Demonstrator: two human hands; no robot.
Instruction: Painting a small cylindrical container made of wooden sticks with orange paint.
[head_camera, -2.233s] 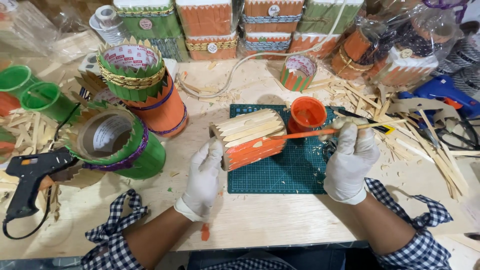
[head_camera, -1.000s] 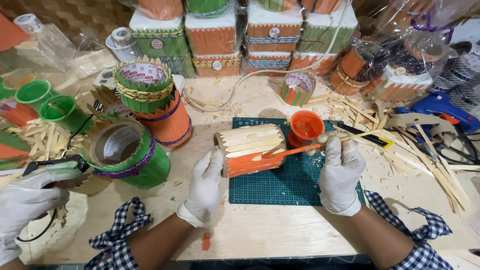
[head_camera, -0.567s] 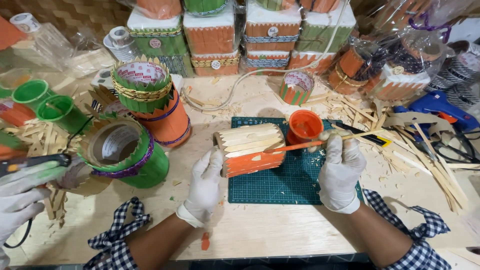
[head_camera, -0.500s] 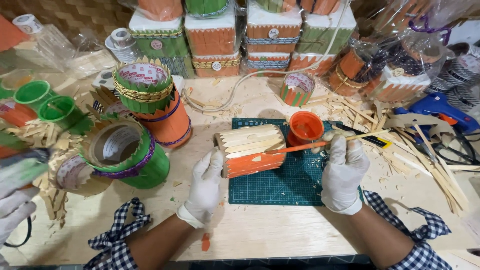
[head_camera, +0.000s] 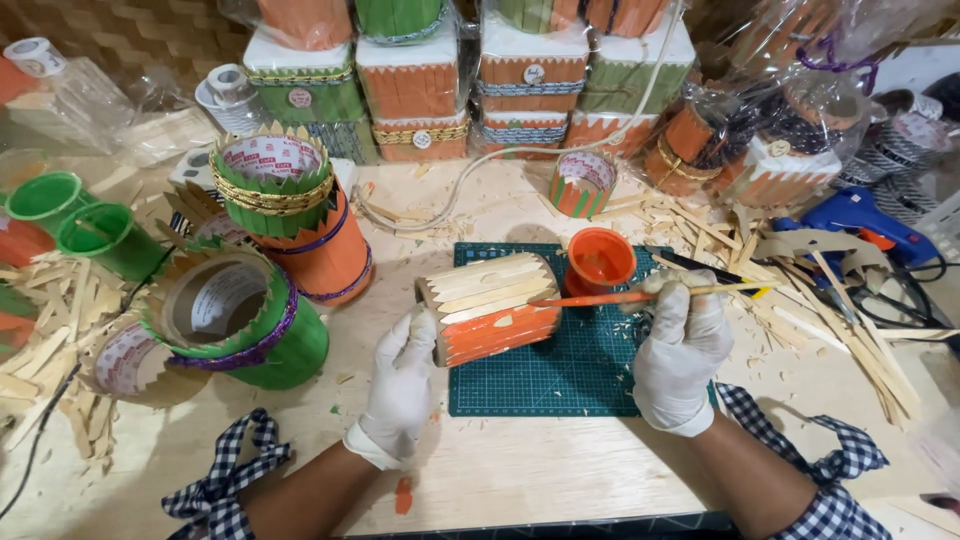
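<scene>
Your left hand (head_camera: 400, 390) steadies the light, fragile stick-clad holder (head_camera: 487, 307) at centre frame; your right hand (head_camera: 680, 345) pinches the thin paintbrush (head_camera: 640, 296); hold ends, wet paint smears.

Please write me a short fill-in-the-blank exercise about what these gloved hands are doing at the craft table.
1. The right hand holds a ____ whose tip touches the stick-covered cylinder.
2. The cylinder's lower sticks are painted ____.
3. The cylinder lies on a dark green ____, steadied by the left hand.
4. The small paint cup stands ____ the cylinder.

Missing words: paintbrush; orange; cutting mat; behind
</scene>
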